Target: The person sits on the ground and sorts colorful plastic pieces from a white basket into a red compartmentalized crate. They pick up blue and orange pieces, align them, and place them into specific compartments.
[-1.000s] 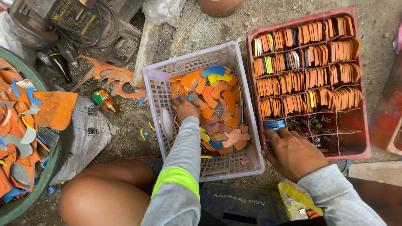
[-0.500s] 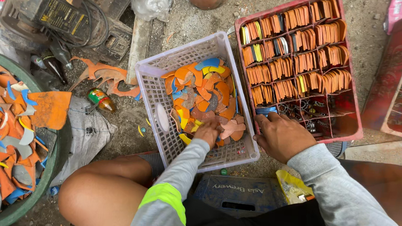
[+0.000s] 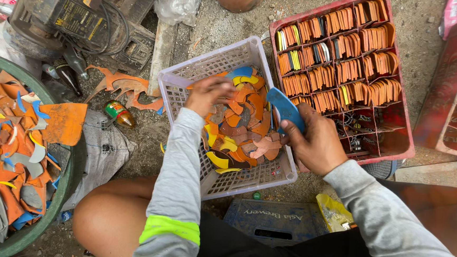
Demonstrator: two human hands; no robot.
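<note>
Right hand with fingers closed around a curved blue cut piece, held just above the right rim of the pale lattice basket. Just beyond those fingers, touching the basket's right side, a red divided crate with orange, yellow and blue pieces stood on edge in rows; nearest compartments dark and mostly unfilled. Left hand down in the basket's far part, fingers curled onto the loose heap of orange, yellow and grey pieces; blurred, so impossible to tell whether anything is actually pinched. Left of those fingers, well apart on the ground, a large green tub heaped with bigger offcuts, a small bottle lying on its side, an orange scrap with cut-outs, and a dark machine farther off.

Likely risks, as a judgement only: blue piece thin and slick, gripped near one end, so liable to swing or slip back into the heap. Crate rows packed tight and upright, so a careless push in could topple neighbours or land a colour in the wrong compartment. Basket perched partly on a dark crate below, so a hard sideways rake by the left fingers could tip it.
</note>
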